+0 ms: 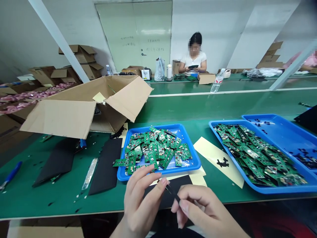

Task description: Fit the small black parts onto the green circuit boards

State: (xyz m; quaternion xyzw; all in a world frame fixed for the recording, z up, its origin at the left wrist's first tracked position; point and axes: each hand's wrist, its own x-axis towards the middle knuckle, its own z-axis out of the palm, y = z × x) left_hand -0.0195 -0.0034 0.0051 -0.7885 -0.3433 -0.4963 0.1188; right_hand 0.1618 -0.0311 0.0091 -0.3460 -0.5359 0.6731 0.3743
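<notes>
Along the green bench (61, 201), an open brown cardboard box (86, 112) is standing left of a shallow blue plastic tray (197, 164) holding green circuit boards (153, 147). Before it, the left hand (142, 198) is pinching one end of a thin black strip (176, 196), the right hand (203, 205) gripping the other. Further right, another blue tray (262, 189) is carrying more.

Stacked cartons (85, 59) at rear left, closed door (136, 29) marked with handwriting, labelled water bottle (218, 81) placed right of white flask (169, 72).
</notes>
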